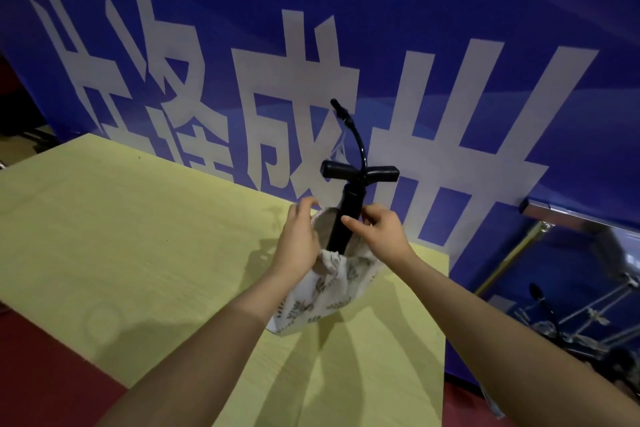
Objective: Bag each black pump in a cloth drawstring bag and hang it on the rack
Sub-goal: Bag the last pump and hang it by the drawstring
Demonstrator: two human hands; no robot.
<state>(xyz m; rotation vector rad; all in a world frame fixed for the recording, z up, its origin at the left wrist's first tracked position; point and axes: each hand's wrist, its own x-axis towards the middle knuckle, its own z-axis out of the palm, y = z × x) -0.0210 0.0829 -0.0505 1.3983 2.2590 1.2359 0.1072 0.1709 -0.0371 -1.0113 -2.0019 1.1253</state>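
The left hand was seen curled over the near-left rim of a pale cloth drawstring bag printed with small leaf sprigs, its fingers closed on the fabric at the mouth. The right hand was pinched shut at the opposite rim, thumb and forefinger meeting just beside the barrel of a black plastic hand pump with a T-shaped handle; whether cloth or cord was gripped there could not be told. The pump stood upright with its lower barrel inside the bag, while the handle and a curved black hose remained above the mouth. The bag rested on a pale yellow wooden tabletop, near its far right edge, in front of a blue banner with large white characters. To the right, a metal rack was partly visible, with what appeared to be bagged pumps hung on it.

The bagging step was judged to be in hand, not yet finished. For the next move, the mouth would need to be drawn up around the barrel and the cord tightened, with the pump kept upright.
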